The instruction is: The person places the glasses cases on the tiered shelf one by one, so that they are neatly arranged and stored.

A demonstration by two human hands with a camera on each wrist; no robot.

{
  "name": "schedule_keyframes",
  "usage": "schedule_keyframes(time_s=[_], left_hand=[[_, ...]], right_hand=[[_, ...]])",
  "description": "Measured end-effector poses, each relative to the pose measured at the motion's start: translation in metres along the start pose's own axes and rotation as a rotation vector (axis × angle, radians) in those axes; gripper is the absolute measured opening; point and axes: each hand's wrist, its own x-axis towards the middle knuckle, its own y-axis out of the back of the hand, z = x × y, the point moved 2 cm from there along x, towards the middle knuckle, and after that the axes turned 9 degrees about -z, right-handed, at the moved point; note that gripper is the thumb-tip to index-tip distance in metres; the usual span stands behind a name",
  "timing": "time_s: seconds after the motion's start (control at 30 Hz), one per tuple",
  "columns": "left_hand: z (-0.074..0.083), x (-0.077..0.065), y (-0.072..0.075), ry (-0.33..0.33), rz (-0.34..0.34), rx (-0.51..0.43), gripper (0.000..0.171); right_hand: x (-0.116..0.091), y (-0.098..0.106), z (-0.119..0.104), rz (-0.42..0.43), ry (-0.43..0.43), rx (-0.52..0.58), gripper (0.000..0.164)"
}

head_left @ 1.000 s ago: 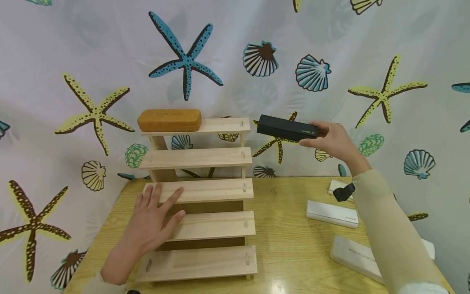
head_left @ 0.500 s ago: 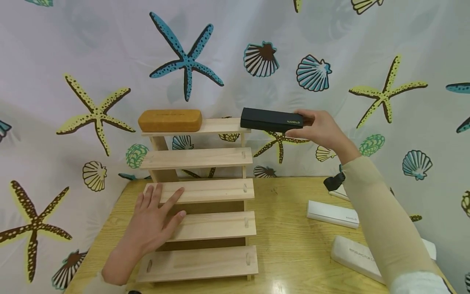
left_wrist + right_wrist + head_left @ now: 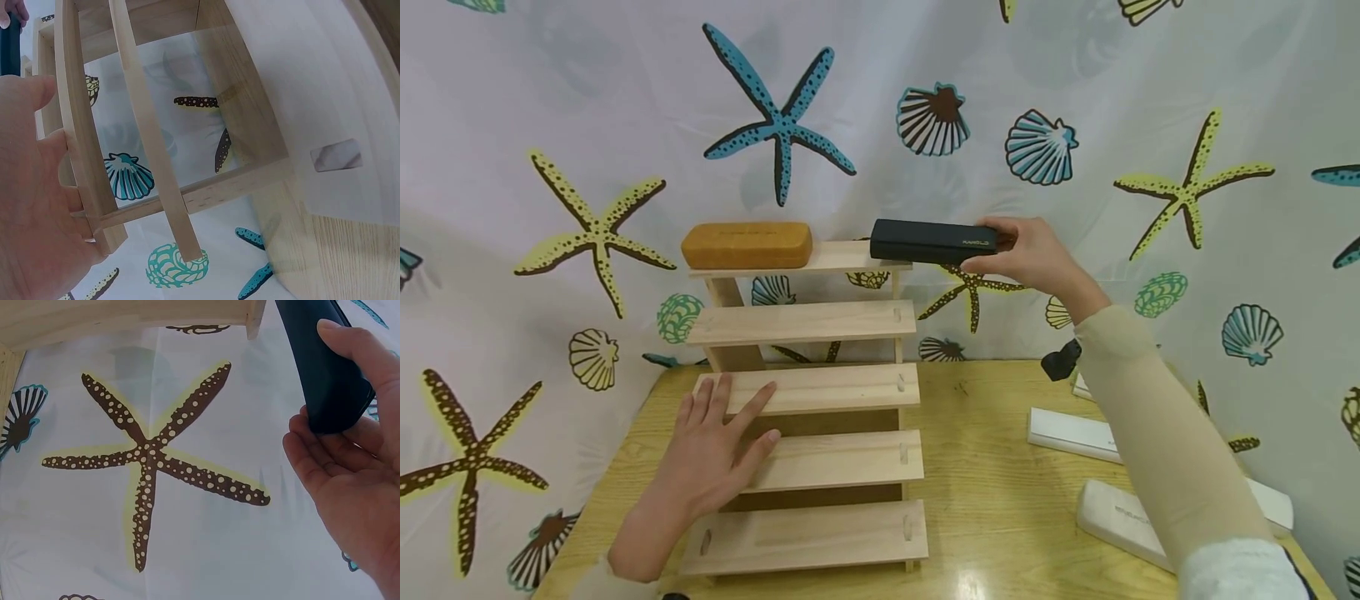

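A long dark glasses case (image 3: 925, 241) with small lettering is gripped at its right end by my right hand (image 3: 1030, 254). Its left end overlaps the right end of the top shelf in the head view. In the right wrist view, thumb and fingers hold the dark case (image 3: 331, 375) from either side. My left hand (image 3: 707, 450) lies with fingers spread on the left part of the wooden tiered rack (image 3: 842, 387), fingertips on the middle shelf. An orange-brown glasses case (image 3: 747, 247) sits on the left of the top shelf.
On the wooden table (image 3: 977, 467), right of the rack, lie a white slim case (image 3: 1071, 433), a pale rounded case (image 3: 1120, 521) and another white case (image 3: 1270, 504), partly behind my right sleeve. A patterned cloth (image 3: 880, 150) hangs close behind the rack.
My right hand has carried the dark glasses case leftward and slightly up, from beside the rack to the right end of the top shelf. The left hand has stayed in place.
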Motion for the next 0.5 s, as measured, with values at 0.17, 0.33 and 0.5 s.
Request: schedule_keyframes(time_s=[0.17,0.33,0.5], left_hand=[[0.0,-0.001,-0.001,0.004,-0.005,-0.001,0.065],[0.002,-0.003,0.001,0.011,-0.002,-0.004,0.064],[0.002,-0.003,0.002,0.006,0.006,0.003,0.064]], right_hand=[[0.009,-0.008,-0.004,-0.024,0.041,0.027,0.052],[0.016,-0.013,-0.008,-0.041,0.05,0.046,0.049],[0.023,-0.018,-0.011,-0.053,0.036,0.081,0.057]])
